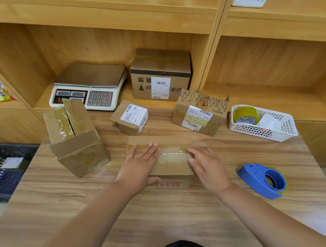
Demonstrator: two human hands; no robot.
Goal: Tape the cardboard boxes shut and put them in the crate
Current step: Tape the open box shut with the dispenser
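A flat cardboard box (pixel 170 162) with a strip of clear tape across its top lies in the middle of the wooden table (pixel 168 219). My left hand (pixel 138 166) presses flat on the box's left part, thumb against its front face. My right hand (pixel 209 168) lies with straight fingers against the box's right side. A blue tape dispenser (pixel 264 181) rests on the table to the right. The dark crate (pixel 0 170) stands at the left edge, below table height, with a small box inside.
A taller box (pixel 75 140) with loose flaps stands at the left. Two labelled boxes (pixel 131 117) (pixel 199 113) sit behind, a bigger one (pixel 161 77) on the shelf beside a scale (pixel 88 87). A white basket (pixel 262 123) at the right holds tape rolls.
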